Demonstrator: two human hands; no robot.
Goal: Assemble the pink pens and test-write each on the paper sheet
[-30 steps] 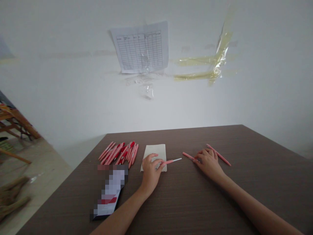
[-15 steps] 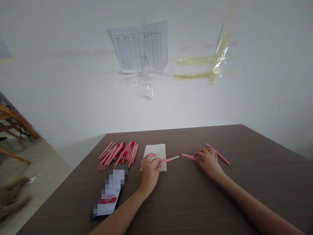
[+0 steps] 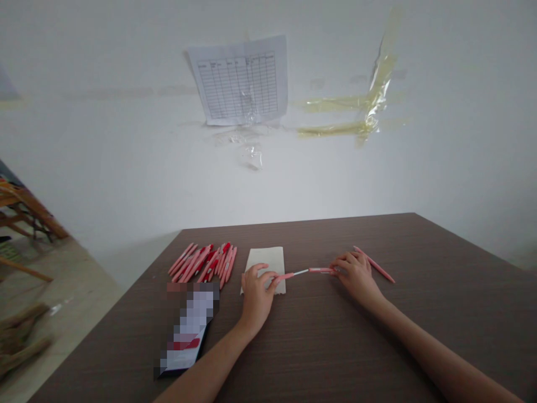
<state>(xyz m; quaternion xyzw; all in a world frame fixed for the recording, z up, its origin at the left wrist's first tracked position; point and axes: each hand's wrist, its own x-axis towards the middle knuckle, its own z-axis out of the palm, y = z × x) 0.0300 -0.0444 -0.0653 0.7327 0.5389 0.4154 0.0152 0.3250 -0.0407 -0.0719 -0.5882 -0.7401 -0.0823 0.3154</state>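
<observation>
On the brown desk [image 3: 319,347] at your twelve o'clock, your left hand [image 3: 257,289] pinches a tube-tipped pen piece [image 3: 286,276] and your right hand [image 3: 354,274] grips a barrel [image 3: 319,271], nearly meeting but unjoined, with one whole-looking pen [image 3: 381,271] at one and a pile of pens [image 3: 203,265] at eleven.

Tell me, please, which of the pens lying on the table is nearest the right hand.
The lone pink pen, slanting along the outer side of the right hand; the other pens lie bunched together beyond the left hand.
</observation>
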